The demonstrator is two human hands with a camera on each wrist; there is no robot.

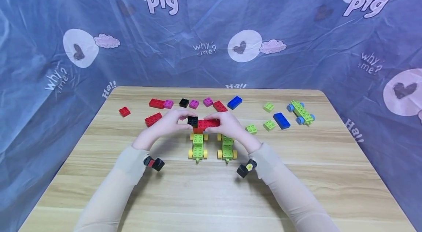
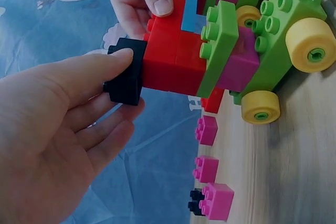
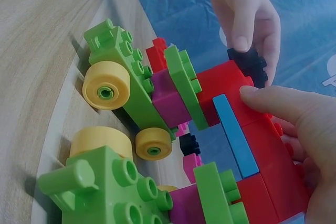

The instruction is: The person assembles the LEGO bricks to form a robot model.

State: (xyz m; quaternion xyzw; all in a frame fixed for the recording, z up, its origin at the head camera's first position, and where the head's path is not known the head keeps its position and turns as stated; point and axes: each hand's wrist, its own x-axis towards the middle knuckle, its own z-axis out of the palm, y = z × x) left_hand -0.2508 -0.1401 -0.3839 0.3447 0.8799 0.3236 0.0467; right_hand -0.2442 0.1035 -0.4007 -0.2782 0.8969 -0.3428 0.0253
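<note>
My left hand [image 1: 169, 120] pinches a black brick [image 2: 127, 72] between thumb and fingers, against the top of the red bricks [image 2: 176, 61] at their left end. Whether it is pressed fully down I cannot tell. With thumb in front and fingers behind, my right hand [image 1: 225, 124] grips the red row. Below the row sits a flat light-blue piece [image 3: 236, 137]. The red bricks bridge two columns, each with a green brick [image 2: 219, 45] over a magenta brick [image 2: 241, 59]. These stand on two green wheeled bases [image 1: 197, 151] with yellow wheels [image 2: 261, 107].
Loose red bricks [image 1: 153, 119], magenta bricks [image 1: 207, 101] and another black brick [image 1: 184, 103] lie behind my hands. To the right are blue bricks [image 1: 281, 120], small green bricks [image 1: 269, 125] and a green base with blue wheels [image 1: 301, 112]. A printed blue cloth [image 1: 204, 67] hangs behind the table.
</note>
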